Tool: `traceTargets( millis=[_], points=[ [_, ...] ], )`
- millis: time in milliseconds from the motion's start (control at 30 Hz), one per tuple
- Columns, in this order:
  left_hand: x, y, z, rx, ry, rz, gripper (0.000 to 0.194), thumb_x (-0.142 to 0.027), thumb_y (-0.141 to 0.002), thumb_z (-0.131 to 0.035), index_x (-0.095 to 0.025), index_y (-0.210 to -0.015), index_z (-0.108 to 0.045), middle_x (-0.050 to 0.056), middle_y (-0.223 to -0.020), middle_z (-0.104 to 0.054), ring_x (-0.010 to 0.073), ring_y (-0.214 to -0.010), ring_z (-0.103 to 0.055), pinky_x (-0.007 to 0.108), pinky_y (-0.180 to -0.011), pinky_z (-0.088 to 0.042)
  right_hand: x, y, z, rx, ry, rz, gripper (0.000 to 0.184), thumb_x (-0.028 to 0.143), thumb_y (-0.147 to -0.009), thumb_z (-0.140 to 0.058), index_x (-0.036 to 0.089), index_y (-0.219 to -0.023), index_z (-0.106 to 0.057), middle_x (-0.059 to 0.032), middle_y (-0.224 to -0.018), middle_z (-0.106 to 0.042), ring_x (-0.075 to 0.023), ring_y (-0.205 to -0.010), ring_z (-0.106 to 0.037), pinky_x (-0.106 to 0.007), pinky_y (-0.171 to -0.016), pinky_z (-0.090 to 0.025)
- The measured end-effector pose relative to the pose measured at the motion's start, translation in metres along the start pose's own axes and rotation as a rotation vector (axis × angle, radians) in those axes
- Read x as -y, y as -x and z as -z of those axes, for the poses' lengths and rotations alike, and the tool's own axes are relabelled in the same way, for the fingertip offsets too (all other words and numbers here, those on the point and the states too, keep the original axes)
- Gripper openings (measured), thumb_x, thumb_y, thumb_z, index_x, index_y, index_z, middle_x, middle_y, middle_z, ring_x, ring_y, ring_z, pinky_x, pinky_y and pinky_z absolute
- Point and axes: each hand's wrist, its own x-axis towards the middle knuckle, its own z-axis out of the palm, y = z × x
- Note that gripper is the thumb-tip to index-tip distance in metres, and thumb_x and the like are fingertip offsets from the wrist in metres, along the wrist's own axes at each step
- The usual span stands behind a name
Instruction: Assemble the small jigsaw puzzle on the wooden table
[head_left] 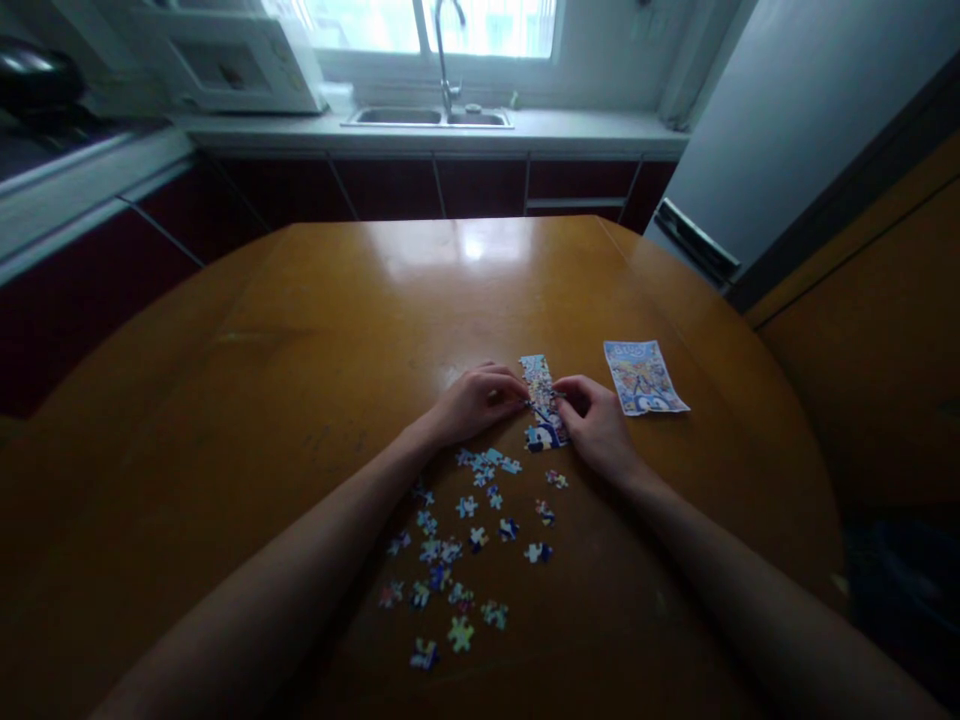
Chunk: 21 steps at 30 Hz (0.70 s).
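A partly joined jigsaw puzzle [538, 377], a narrow strip with a light top and a dark blue and white lower end, lies on the wooden table between my hands. My left hand [481, 402] is closed, thumb and forefinger pinched at the strip's left edge. On the opposite edge, my right hand [598, 428] pinches with thumb and forefinger, its other fingers curled. Whether a loose piece sits in either pinch is too small to tell. Several loose puzzle pieces [466, 507] are scattered nearer me, below the strip. One blue-and-white piece [538, 552] lies to their right.
Right of my right hand lies a printed picture sheet [646, 378] in matching colours. The wooden table [360, 310] has a rounded outline. Beyond it are a counter with a sink [397, 117], a white microwave [232, 65] and, at right, a refrigerator [780, 120].
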Motion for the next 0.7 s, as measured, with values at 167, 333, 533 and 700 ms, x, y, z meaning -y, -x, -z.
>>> traceTargets(
  millis=[167,333,533,700],
  points=[
    [-0.0001,0.0004,-0.0006,-0.002,-0.018,0.026,0.013,-0.029,-0.089,-0.067,-0.023,-0.097,-0.076,0.005,-0.090,-0.073,0.0184,-0.086,-0.060,0.033,-0.081,-0.049,0.0001,0.0002,0.0004,0.003,-0.017,-0.010,0.016,0.018,-0.084,-0.061,0.018,-0.097,-0.070,-0.0068,-0.094,-0.072,-0.0216,-0.086,-0.067,-0.037,-0.079,-0.053],
    [0.0014,0.0011,-0.0014,-0.050,-0.014,0.062,0.013,-0.023,-0.091,-0.063,-0.021,-0.096,-0.074,0.004,-0.087,-0.072,0.0169,-0.083,-0.059,0.030,-0.075,-0.048,0.0007,0.0003,0.0009,0.002,-0.020,-0.011,0.016,0.018,-0.084,-0.061,0.018,-0.098,-0.070,-0.0068,-0.094,-0.072,-0.0216,-0.086,-0.067,-0.037,-0.078,-0.053],
    [-0.0030,0.0005,-0.0001,-0.037,-0.025,0.068,0.012,-0.021,-0.087,-0.066,-0.020,-0.095,-0.075,0.004,-0.085,-0.072,0.0169,-0.081,-0.059,0.030,-0.075,-0.048,0.0001,0.0003,0.0005,0.002,-0.032,-0.017,0.015,0.019,-0.085,-0.061,0.019,-0.097,-0.070,-0.0072,-0.094,-0.072,-0.0218,-0.086,-0.067,-0.038,-0.078,-0.054],
    [-0.0030,0.0001,0.0004,-0.012,-0.010,0.059,0.016,-0.022,-0.084,-0.069,-0.022,-0.098,-0.075,0.004,-0.089,-0.073,0.0182,-0.085,-0.060,0.032,-0.079,-0.050,0.0002,-0.0001,0.0005,0.002,-0.026,-0.015,0.015,0.019,-0.084,-0.061,0.019,-0.096,-0.069,-0.0074,-0.094,-0.072,-0.0224,-0.086,-0.067,-0.039,-0.079,-0.054]
  ],
)
